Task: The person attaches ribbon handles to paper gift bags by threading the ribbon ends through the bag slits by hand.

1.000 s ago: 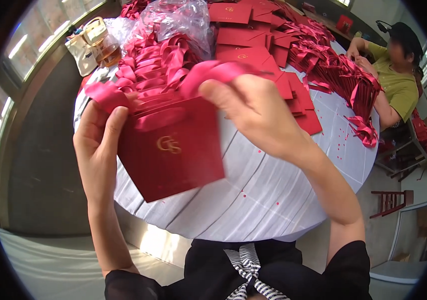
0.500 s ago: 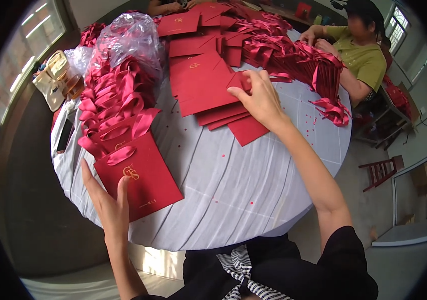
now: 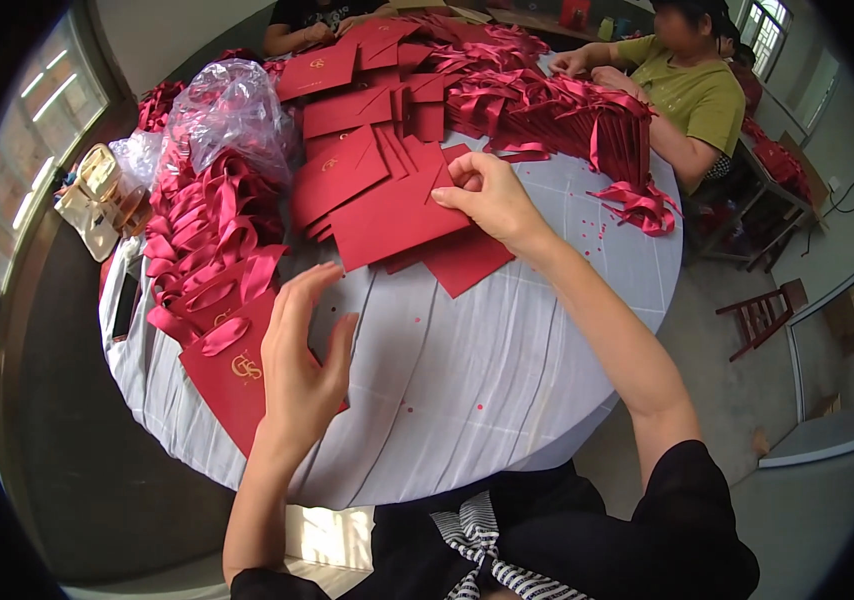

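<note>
My right hand (image 3: 495, 200) pinches the upper right edge of a flat red paper bag (image 3: 392, 222) between thumb and fingers. This bag lies tilted over a loose stack of red paper bags (image 3: 340, 172) in the middle of the table. My left hand (image 3: 305, 345) is open, fingers apart, and holds nothing. It hovers over a red gift bag (image 3: 222, 385) with a gold emblem and a pink-red ribbon handle, hiding part of it. That bag is the nearest of a row of ribbon-handled bags (image 3: 215, 225) at the left.
The round table has a pale cloth (image 3: 427, 430) dotted with small red paper bits. Clear plastic wrap (image 3: 227, 110) covers the row's far end. More ribboned bags (image 3: 597, 130) stand at the right, beside a person in a green shirt (image 3: 697, 95). Another person's hand (image 3: 319, 32) is at the far side.
My left hand has left the ribboned bag's sides and moved right, toward the stack. My right hand has closed on a flat bag and shifted it slightly nearer, off the others.
</note>
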`<state>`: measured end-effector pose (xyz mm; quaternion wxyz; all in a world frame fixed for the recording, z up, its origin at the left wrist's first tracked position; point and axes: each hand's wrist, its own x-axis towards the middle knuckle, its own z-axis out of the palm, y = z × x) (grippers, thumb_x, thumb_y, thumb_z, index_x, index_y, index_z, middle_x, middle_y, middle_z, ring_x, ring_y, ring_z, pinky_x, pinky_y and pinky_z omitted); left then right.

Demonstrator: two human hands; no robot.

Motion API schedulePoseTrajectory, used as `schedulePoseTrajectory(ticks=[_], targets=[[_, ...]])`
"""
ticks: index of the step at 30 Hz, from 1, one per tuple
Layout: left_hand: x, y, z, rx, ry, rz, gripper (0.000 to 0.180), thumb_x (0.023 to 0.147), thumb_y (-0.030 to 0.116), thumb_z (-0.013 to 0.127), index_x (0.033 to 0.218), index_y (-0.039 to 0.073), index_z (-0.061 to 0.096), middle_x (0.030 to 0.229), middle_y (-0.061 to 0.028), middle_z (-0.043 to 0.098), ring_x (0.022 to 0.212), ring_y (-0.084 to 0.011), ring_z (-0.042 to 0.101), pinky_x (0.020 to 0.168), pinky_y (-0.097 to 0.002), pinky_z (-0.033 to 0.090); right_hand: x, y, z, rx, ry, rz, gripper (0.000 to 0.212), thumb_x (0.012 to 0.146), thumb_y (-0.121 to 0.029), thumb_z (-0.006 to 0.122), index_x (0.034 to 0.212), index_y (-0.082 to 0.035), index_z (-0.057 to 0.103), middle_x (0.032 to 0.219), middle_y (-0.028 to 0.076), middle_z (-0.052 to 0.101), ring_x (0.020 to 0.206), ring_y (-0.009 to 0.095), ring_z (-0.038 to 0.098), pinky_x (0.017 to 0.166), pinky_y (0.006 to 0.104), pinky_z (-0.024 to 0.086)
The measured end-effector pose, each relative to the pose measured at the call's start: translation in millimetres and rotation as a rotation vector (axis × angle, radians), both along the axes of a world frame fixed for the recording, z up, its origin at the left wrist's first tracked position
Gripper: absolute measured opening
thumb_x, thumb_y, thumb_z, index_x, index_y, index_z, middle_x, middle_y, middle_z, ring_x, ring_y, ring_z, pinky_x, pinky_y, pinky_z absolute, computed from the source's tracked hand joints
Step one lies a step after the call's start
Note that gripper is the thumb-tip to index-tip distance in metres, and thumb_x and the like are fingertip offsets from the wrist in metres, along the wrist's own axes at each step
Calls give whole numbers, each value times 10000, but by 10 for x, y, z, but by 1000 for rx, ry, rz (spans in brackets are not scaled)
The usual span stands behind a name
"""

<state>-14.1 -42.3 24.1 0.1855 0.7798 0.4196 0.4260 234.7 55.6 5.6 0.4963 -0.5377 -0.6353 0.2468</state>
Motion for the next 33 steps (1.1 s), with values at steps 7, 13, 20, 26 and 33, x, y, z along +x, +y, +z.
schedulePoseTrajectory(ticks=[7,13,20,26,33], targets=[[190,341,-9,-21,4,-68,428,820,74,635,1205,7,460,1121,-177,531,1049,-303,536,850,-357,446,498,-594,171,-209,347,118,175,812,-60,653,960,-4,577,889,22,597,805,69,561,726,202,452],[448,448,50,28,77,-182,601,839,140,652,1338,16,340,1273,-211,449,1157,-335,468,941,-397,400,693,-1238,184,-153,449,99,138,830,1,611,932,-24,523,923,8,568,860,63,541,785,205,442],[763,267,165,29,-8,-266,447,759,-42,662,1189,12,552,982,-141,615,770,-193,608,666,-287,502,679,-1518,-119,-77,530,145,158,860,28,566,973,-36,475,914,-25,469,830,38,478,745,194,422],[874,52,295,252,184,-318,503,781,-77,596,1255,79,532,1049,-154,589,834,-281,607,707,-357,487,538,-1575,246,511,-326,-210,581,734,1,654,1276,-56,453,1275,148,441,1164,311,435,966,400,369],[940,-35,199,612,394,-71,383,768,-10,612,1144,59,596,1094,-104,506,1061,-283,446,908,-376,390,282,-1489,187,627,-530,-175,320,781,-69,567,1096,-25,608,1173,126,537,1127,281,480,970,415,360]])
